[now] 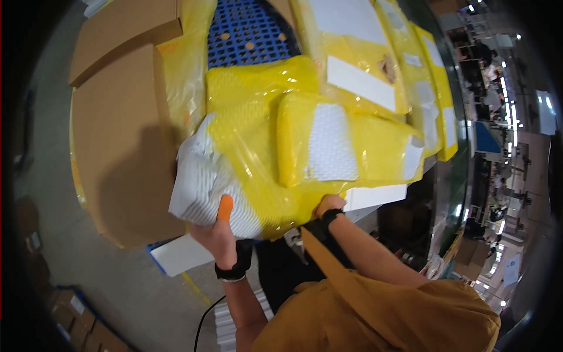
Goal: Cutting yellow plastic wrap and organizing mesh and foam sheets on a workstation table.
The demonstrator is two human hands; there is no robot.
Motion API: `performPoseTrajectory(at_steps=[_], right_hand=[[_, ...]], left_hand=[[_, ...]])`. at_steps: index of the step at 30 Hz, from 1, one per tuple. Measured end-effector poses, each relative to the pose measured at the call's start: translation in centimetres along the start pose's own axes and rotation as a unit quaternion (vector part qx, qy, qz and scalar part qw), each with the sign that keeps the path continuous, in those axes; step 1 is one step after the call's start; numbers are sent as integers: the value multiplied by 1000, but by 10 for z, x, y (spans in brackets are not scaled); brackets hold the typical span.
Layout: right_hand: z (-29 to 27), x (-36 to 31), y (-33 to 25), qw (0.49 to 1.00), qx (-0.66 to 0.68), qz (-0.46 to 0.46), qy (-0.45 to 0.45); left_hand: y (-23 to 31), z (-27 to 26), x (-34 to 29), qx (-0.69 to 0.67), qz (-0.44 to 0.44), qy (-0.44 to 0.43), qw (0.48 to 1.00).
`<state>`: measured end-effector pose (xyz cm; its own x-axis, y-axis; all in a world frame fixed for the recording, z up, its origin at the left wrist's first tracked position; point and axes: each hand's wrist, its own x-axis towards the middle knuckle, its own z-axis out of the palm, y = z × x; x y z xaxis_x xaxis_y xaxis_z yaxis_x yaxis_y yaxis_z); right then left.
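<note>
A large package in shiny yellow plastic film (252,158) lies in front of me, with white ribbed wrapping (205,167) showing at its left end. My left hand (216,237) is closed on that white end, the thumb on top under an orange finger cover (225,207) and the other fingers hidden beneath. My right hand (329,204) is closed on the near edge of the yellow film, its fingertips mostly hidden. Resting on the large package is a smaller yellow-wrapped bundle (293,141) with a white textured patch (331,144).
Brown cardboard sheets (117,141) are stacked to the left. A blue perforated surface (246,35) shows at the far side. More yellow-wrapped packages (352,53) lie at the far right beside a dark rail (460,176). A white board (182,255) sits low on the left.
</note>
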<state>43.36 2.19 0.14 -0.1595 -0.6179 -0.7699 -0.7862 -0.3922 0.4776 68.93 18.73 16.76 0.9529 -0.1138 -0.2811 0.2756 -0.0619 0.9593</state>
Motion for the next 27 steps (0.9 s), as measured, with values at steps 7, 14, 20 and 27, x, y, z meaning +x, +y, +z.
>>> performPoseTrajectory(at_steps=[7, 14, 20, 27], right_hand=[[47, 86, 29, 837, 515, 149, 113], [-31, -13, -17, 512, 803, 292, 83], [-4, -73, 36, 525, 838, 109, -100], [-10, -164, 0, 476, 713, -75, -509]], left_hand=[[37, 38, 31, 25, 36, -98, 994], [34, 4, 43, 76, 0, -133, 988], [3, -11, 3, 35, 6, -87, 996], [-56, -38, -56, -98, -13, -150, 984]])
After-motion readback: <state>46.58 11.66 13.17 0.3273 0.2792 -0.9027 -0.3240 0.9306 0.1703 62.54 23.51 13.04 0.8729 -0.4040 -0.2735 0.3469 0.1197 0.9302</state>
